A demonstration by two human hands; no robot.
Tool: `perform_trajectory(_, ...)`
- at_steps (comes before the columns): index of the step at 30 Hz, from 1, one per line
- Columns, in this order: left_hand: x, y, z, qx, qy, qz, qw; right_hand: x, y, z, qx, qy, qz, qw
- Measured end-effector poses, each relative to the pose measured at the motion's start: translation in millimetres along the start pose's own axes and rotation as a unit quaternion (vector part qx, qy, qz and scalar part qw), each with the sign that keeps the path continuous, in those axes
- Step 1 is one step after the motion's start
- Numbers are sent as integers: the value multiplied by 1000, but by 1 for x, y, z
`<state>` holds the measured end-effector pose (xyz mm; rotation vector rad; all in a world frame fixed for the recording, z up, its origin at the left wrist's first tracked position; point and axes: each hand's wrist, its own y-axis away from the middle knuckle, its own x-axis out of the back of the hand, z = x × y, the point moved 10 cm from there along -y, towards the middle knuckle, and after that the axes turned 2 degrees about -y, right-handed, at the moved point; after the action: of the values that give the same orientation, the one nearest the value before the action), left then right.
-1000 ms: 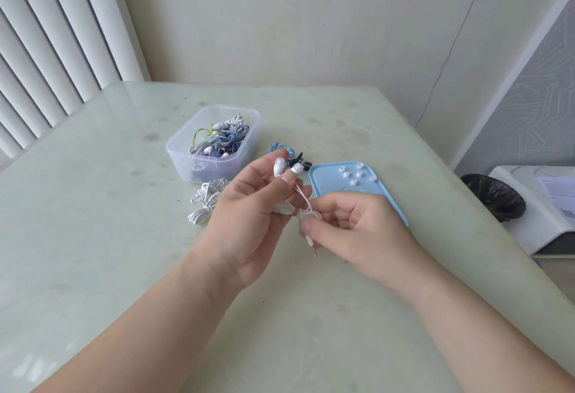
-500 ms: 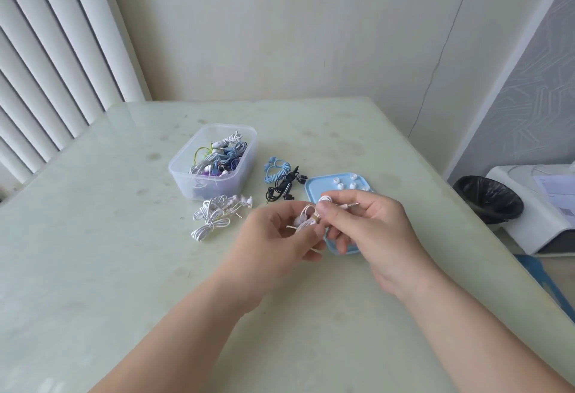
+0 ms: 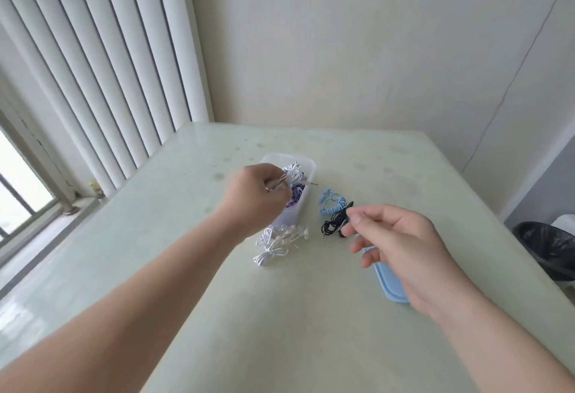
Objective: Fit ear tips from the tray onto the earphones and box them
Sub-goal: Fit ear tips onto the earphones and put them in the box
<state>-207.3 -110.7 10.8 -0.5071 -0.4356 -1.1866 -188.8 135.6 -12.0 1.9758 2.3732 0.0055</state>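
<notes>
Reaching over the box (image 3: 308,166), your left hand (image 3: 253,198) pinched white earphones (image 3: 290,175) just above it, probably to drop the finished set inside. Your right hand (image 3: 399,238) hovered relaxed and empty, fingertips beside the black earphones (image 3: 333,225), likely the next set. The tray (image 3: 390,287) lay partly beneath that hand.

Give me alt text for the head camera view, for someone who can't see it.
The person's left hand holds coiled white earphones over a clear plastic box of earphones on a pale table. The right hand hovers open beside black earphones, partly covering a blue tray.
</notes>
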Motion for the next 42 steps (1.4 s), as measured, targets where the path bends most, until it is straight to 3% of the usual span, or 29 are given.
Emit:
perform_trajectory(7,-17,-49,9,-29,-259,-54,964,-33,-26,-7,-14,-4,-29,999)
perform_trajectory(14,-18,-51,9,-68,-268,-58,959,-23,-31,1,-22,12,-26,999)
perform_trajectory(22,-28,-42,9,-67,-330,-148,930,-32,-34,10,-44,32,-40,998)
perform_trajectory(26,3,-8,47,-186,-289,7,939,-31,-31,12,-46,49,-43,997)
perform_trajectory(27,3,2,45,-192,-286,-4,939,-31,-30,12,-47,51,-42,997)
perform_trajectory(29,-13,19,21,-150,-323,-110,928,-32,-26,12,-48,54,-42,997)
perform_trajectory(31,-27,35,-5,-120,-387,-175,897,-32,-20,12,-51,58,-40,996)
perform_trajectory(42,-30,45,-8,-147,-433,-126,881,1,20,4,-53,89,-37,994)
